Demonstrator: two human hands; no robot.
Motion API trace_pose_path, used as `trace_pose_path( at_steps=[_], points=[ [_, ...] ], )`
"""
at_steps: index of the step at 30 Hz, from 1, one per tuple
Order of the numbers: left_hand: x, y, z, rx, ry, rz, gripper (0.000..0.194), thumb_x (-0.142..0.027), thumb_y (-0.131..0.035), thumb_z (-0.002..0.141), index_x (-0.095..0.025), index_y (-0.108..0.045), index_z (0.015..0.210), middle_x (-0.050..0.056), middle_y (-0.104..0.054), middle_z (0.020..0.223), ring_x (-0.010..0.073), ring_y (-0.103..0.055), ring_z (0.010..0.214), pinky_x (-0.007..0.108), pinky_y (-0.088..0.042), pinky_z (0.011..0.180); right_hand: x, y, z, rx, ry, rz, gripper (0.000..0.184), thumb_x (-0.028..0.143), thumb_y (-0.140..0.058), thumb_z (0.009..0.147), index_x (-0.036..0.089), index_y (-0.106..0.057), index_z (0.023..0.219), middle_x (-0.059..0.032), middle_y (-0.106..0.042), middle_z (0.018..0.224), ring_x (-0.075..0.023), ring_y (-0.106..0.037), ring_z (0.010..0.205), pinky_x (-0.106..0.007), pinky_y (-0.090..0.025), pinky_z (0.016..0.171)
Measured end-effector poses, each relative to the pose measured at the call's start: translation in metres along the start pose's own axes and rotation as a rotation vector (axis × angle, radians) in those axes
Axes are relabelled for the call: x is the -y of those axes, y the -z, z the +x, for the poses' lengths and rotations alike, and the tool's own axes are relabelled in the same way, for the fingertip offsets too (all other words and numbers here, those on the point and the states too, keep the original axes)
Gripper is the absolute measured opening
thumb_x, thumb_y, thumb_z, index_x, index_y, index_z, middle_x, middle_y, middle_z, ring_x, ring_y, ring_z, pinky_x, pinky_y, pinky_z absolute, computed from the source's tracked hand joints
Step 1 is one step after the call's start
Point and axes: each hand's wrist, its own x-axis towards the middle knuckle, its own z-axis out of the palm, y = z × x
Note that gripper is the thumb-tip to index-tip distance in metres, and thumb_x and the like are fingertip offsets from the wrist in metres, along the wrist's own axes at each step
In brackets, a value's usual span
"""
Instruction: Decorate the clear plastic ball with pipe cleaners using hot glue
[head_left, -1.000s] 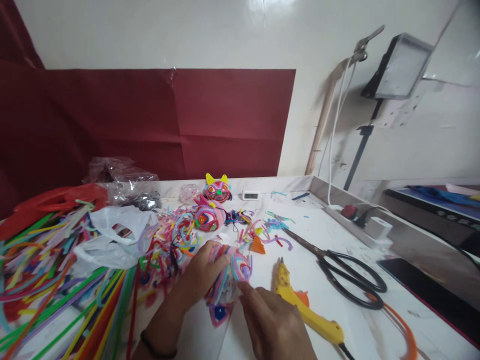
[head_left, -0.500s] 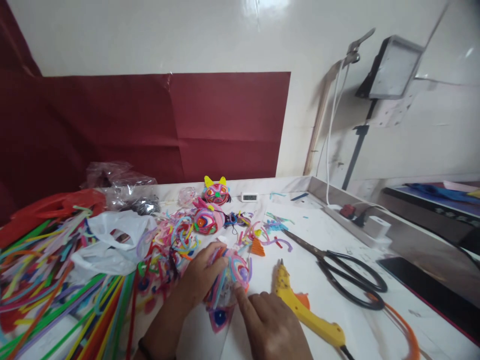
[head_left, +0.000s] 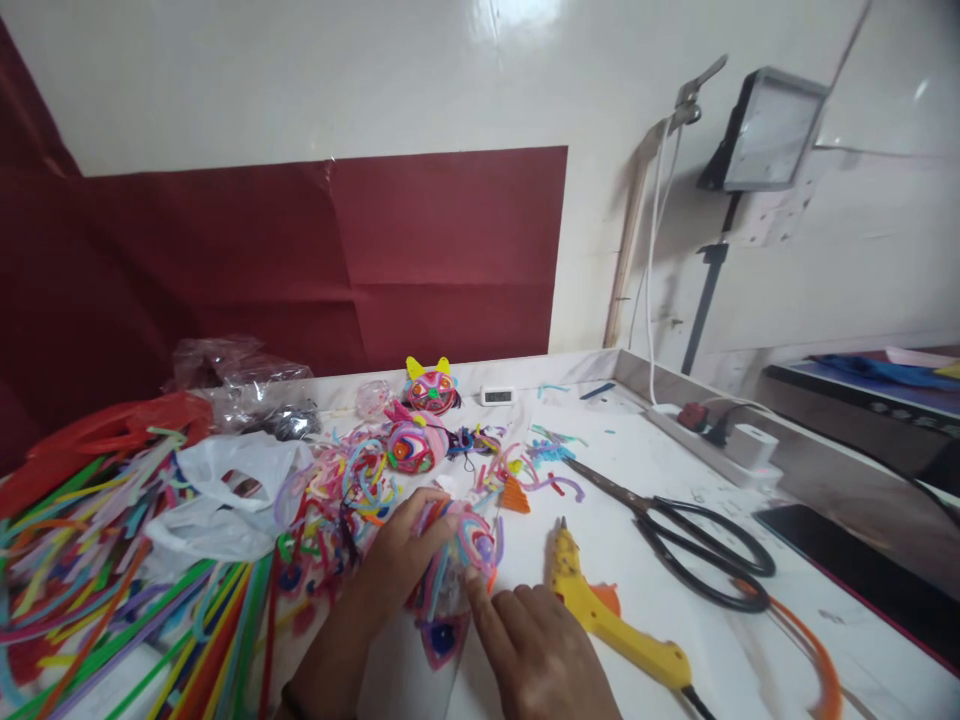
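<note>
My left hand (head_left: 409,555) is closed around a clear ball (head_left: 450,590) partly covered in pink, red, blue and purple pipe cleaners, with a lilac bump in a coiled round patch. My right hand (head_left: 540,640) touches the ball's near right side with its outstretched index finger; its other fingers are curled and hold nothing I can see. Below the ball sticks out a pink pointed piece with a dark blue round spot (head_left: 442,638). Much of the ball is hidden by my left hand. Right of it lies a yellow hot glue gun (head_left: 615,625), nozzle pointing away.
Black-handled scissors (head_left: 675,535) and a dark phone (head_left: 862,580) lie to the right. Loose pipe cleaners (head_left: 202,630) and a white plastic bag (head_left: 225,490) cover the left. Two decorated balls, one pink (head_left: 416,442), one yellow-eared (head_left: 433,388), sit behind, near a small digital display (head_left: 496,397).
The view has shifted slightly, moving the background a little. My left hand keeps its hold on the ball, and my right index finger stays against it.
</note>
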Motion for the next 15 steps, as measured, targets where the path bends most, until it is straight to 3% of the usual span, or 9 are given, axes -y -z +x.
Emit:
trace_pose_path(
  at_steps=[10,15],
  points=[
    [-0.005,0.002,0.0,-0.013,0.058,-0.05,0.029,-0.042,-0.054,0.081,-0.021,-0.063,0.099,0.004,-0.068,0.107,0.0253,-0.061,0.108,0.031,-0.044,0.098,0.002,0.003,0.012,-0.057,0.012,-0.017,0.034,-0.002,-0.035,0.087,-0.001,-0.061,0.108,-0.0053,-0.06,0.06,-0.0194,-0.054,0.046,-0.032,-0.037,0.043],
    [0.001,0.003,0.001,-0.032,0.042,-0.046,0.031,-0.042,-0.054,0.083,-0.021,-0.064,0.103,0.004,-0.069,0.111,0.0256,-0.06,0.112,0.031,-0.043,0.098,0.002,0.002,0.013,-0.025,0.012,-0.038,0.035,-0.003,-0.038,0.083,-0.001,-0.059,0.11,-0.0049,-0.06,0.06,-0.0204,-0.052,0.047,-0.033,-0.035,0.044]
  ],
)
